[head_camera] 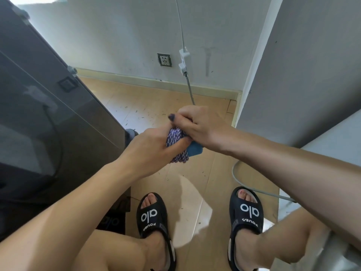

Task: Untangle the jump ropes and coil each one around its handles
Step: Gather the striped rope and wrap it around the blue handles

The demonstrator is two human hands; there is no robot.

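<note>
Two black slides (154, 216) stand on the wooden floor (195, 184). Above them, the left hand (150, 151) grips a coiled purple-and-white jump rope (176, 142) wound over a blue handle (195, 149). The right hand (197, 124) pinches its upper end. Beyond, a wall socket (164, 60).

- A dark cabinet (48, 114) walls off the whole left side, its corner just beside the left hand (150, 147).
- A grey wall panel (302, 75) closes the right, near the right hand (199, 124).
- Between them runs a strip of wood floor (156, 102), open out to the far wall.
- A grey cable (190, 90) hangs down the far wall to just behind the hands.
- Near, two black slides (154, 216) and bare knees fill the floor below.
</note>
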